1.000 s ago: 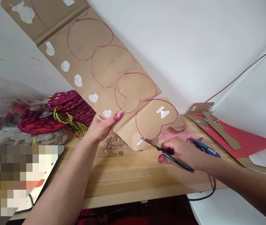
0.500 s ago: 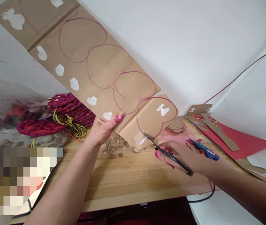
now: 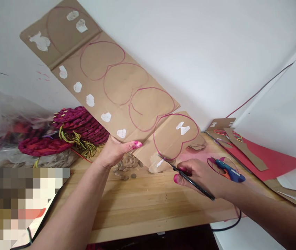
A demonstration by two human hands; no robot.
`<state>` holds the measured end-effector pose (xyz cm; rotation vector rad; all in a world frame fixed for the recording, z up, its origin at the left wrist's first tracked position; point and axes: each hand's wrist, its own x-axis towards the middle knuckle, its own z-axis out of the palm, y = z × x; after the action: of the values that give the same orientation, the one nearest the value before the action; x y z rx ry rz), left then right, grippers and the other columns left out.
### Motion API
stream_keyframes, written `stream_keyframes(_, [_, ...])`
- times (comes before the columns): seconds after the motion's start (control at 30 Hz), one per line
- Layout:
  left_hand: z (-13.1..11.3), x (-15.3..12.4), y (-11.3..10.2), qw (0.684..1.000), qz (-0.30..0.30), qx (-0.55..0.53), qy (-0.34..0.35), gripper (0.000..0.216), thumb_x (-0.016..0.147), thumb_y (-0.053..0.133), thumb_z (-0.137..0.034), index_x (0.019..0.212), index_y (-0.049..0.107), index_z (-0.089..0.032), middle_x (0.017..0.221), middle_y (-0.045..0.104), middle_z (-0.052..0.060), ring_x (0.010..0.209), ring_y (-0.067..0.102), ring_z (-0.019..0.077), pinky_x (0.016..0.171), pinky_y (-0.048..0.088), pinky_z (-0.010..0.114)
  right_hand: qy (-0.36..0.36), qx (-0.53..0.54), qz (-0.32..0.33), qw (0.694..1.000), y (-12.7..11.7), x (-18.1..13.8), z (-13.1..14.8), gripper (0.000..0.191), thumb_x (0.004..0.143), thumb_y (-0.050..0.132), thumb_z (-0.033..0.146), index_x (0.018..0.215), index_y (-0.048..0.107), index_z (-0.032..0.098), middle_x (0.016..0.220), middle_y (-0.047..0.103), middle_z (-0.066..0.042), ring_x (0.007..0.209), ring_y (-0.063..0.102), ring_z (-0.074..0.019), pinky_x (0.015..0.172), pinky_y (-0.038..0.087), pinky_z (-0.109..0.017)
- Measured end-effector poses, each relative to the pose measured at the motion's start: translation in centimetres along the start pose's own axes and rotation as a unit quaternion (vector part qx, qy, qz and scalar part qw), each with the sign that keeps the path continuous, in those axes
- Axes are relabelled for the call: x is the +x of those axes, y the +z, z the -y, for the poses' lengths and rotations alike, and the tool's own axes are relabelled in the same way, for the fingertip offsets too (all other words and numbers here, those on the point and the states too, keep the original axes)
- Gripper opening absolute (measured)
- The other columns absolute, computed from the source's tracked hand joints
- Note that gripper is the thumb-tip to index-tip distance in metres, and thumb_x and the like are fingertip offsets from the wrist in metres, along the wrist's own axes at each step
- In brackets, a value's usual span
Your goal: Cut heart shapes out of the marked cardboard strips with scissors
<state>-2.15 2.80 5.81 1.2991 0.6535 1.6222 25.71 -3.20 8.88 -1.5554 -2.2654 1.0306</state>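
Note:
My left hand (image 3: 118, 151) grips the lower edge of a long brown cardboard sheet (image 3: 90, 111), thumb on the face and fingers hidden behind. The sheet slants down to the right and bears purple-red drawn rounded outlines and several white torn paper patches. In my right hand (image 3: 195, 177) is a pair of black-handled scissors (image 3: 189, 180). Their blades meet the sheet's lower-right flap, close to the bottom of the last outline. How far the blades are parted I cannot make out.
Several brown shells or pods (image 3: 128, 165) lie on the wooden table (image 3: 137, 208) under the sheet. A blue glue gun (image 3: 230, 170) rests at right, near red paper (image 3: 278, 156) and cardboard strips. Woven magenta pieces (image 3: 82, 123) sit at left. White walls stand close behind.
The cardboard's upper left end has shifted down and right in view, showing more of its top flap. The scissors stay at the lower flap, slightly lower in view.

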Motion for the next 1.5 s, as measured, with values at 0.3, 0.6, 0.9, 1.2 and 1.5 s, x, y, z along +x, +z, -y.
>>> stream_keyframes(0.3, [-0.6, -0.4, -1.1, 0.992, 0.066, 0.086, -0.072, 0.056, 0.058, 0.094, -0.021, 0.111, 0.075, -0.016, 0.108, 0.079, 0.010, 0.116, 0.068, 0.0333, 0.104, 0.055, 0.049, 0.006, -0.024, 0.006, 1.000, -0.3, -0.7, 1.1, 0.048, 0.087, 0.055, 0.059, 0.062, 0.044, 0.020, 0.060, 0.038, 0.004, 0.057, 0.034, -0.0116, 0.053, 0.025, -0.026])
stream_keyframes(0.6, [-1.1, -0.3, -0.8, 0.996, 0.070, 0.051, -0.033, 0.062, 0.062, 0.092, -0.017, 0.121, 0.073, -0.017, 0.109, 0.078, 0.009, 0.117, 0.068, 0.0275, 0.110, 0.049, 0.044, -0.006, -0.003, 0.007, 1.000, 0.3, -0.1, -0.1, 0.053, 0.081, 0.061, 0.064, 0.062, 0.040, 0.020, 0.062, 0.032, 0.005, 0.060, 0.029, -0.0107, 0.053, 0.020, -0.027])
stream_keyframes(0.9, [-1.3, -0.9, 0.6, 0.987, 0.085, 0.047, -0.127, 0.017, 0.062, 0.091, -0.021, 0.065, 0.076, -0.014, 0.060, 0.069, 0.002, 0.047, 0.057, 0.0098, 0.044, 0.053, 0.021, -0.013, 0.039, -0.007, 0.999, 0.9, -0.3, 0.6, 0.053, 0.084, 0.061, 0.062, 0.060, 0.036, 0.022, 0.056, 0.029, 0.007, 0.053, 0.027, -0.0094, 0.051, 0.019, -0.028])
stream_keyframes(1.2, [-0.7, -1.0, 1.3, 0.989, 0.053, 0.001, -0.141, 0.028, 0.057, 0.091, -0.012, 0.080, 0.077, -0.016, 0.071, 0.073, 0.001, 0.051, 0.061, 0.0114, 0.042, 0.053, 0.020, -0.018, 0.084, -0.002, 0.996, 1.4, 0.3, 0.1, 0.054, 0.087, 0.060, 0.065, 0.062, 0.040, 0.022, 0.051, 0.039, 0.006, 0.047, 0.036, -0.0097, 0.046, 0.023, -0.026])
stream_keyframes(1.5, [-1.2, -0.7, 1.6, 0.988, 0.055, -0.018, -0.144, 0.029, 0.054, 0.092, -0.012, 0.078, 0.078, -0.014, 0.070, 0.073, 0.002, 0.049, 0.060, 0.0110, 0.040, 0.052, 0.020, -0.045, 0.144, 0.000, 0.989, 2.5, 0.7, -1.3, 0.049, 0.087, 0.066, 0.055, 0.063, 0.040, 0.022, 0.053, 0.037, 0.007, 0.046, 0.034, -0.0084, 0.044, 0.020, -0.024])
